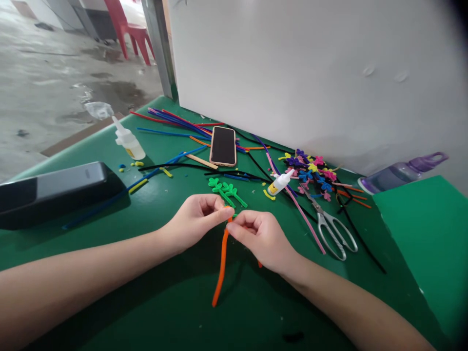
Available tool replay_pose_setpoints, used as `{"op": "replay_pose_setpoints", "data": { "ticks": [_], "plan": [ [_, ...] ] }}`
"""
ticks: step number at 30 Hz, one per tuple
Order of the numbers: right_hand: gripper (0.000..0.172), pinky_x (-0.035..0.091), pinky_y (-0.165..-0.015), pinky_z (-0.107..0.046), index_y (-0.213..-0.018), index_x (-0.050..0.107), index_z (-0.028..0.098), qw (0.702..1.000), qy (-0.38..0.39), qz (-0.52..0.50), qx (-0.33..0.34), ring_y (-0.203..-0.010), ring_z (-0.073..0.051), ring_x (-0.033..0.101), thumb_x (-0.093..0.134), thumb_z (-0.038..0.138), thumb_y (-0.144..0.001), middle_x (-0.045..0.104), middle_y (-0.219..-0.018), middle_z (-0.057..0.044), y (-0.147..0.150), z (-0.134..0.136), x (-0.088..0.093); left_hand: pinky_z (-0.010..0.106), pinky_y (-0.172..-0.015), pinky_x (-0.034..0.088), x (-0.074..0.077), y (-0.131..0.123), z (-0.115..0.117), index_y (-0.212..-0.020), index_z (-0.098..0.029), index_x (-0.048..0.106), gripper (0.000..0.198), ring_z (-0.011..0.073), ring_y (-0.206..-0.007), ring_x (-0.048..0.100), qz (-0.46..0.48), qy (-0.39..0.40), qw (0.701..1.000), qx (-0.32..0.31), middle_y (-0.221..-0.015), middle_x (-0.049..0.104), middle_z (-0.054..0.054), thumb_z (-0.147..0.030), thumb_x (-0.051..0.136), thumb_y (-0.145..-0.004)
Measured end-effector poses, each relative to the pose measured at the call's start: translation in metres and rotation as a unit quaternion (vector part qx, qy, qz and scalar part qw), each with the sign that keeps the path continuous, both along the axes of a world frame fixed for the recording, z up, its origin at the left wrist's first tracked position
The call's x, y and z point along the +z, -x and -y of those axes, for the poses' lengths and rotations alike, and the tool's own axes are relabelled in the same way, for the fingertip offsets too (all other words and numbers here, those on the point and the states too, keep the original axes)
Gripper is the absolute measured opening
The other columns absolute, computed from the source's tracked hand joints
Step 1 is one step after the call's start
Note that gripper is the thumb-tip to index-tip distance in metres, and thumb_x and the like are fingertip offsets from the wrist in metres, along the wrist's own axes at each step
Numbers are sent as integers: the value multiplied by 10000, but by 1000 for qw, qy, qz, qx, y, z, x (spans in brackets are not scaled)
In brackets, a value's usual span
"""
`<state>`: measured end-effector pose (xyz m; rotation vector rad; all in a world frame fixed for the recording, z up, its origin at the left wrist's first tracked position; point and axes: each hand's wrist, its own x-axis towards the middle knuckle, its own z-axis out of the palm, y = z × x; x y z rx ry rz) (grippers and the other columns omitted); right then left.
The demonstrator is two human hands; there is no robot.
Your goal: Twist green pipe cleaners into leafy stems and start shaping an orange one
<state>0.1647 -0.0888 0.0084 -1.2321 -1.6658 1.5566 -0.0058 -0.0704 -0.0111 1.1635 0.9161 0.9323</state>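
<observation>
An orange pipe cleaner (221, 270) is pinched between the fingertips of my left hand (199, 214) and my right hand (261, 239). One of its ends hangs down towards me, and a short orange bit shows below my right hand. A sliver of green shows between my fingertips; what it belongs to is hidden. Both hands are closed and nearly touch, at the middle of the table. Just beyond them lie green pipe cleaner shapes (227, 191) with looped tops and straight stems.
Scissors (331, 229), a small glue bottle (281, 182) and a heap of pipe cleaner flowers (314, 170) lie to the right, near a purple water bottle (398, 173). A phone (223, 146) rests on loose pipe cleaners. A dark case (54, 190) and larger glue bottle (127, 139) are left.
</observation>
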Motion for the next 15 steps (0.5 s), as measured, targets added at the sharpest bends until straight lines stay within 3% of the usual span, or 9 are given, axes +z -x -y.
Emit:
{"op": "replay_pose_setpoints", "data": {
  "ticks": [2,4,6,8,12,15],
  "plan": [
    [270,206,-458,-234,-630,499,177,987,-132,92,3,-466,-70,277,528,330,-849,373,-518,52,0,3,0,194,-500,329,0,-2,1,-584,-134,506,301,77,-532,415,-29,-7,1000,-4,-566,480,-32,-329,643,-767],
    [304,214,-490,-254,-571,454,180,949,-266,168,15,-484,-82,291,498,281,-854,380,-516,38,0,6,-2,200,-498,337,1,-3,3,-581,-138,505,307,87,-535,431,-50,-5,999,-15,-562,491,-26,-343,628,-775],
    [331,213,-501,-264,-538,436,178,921,-328,209,27,-485,-86,289,476,252,-858,382,-512,31,-1,8,-3,203,-501,344,0,-4,3,-584,-139,511,306,92,-538,444,-61,3,998,-27,-566,505,-22,-350,627,-774],
    [331,220,-489,-254,-545,468,177,933,-299,200,28,-472,-80,287,478,264,-865,378,-500,37,-1,6,-2,198,-494,336,-1,-4,2,-595,-138,520,300,85,-523,432,-52,13,998,-33,-557,497,-29,-354,633,-770],
    [264,252,-451,-222,-761,642,171,983,-147,107,12,-466,-74,332,500,362,-875,469,-543,35,-3,-2,3,195,-487,325,-3,-2,-1,-637,-137,552,321,79,-513,398,3,23,999,-32,-550,453,-35,-376,530,-850],
    [276,286,-463,-218,-804,665,163,986,-139,95,-10,-483,-77,357,507,378,-873,497,-567,27,-4,-7,4,217,-585,397,-4,-1,-3,-740,-133,604,241,104,-626,478,24,18,999,-43,-680,537,0,-340,547,-849]
  ]
}}
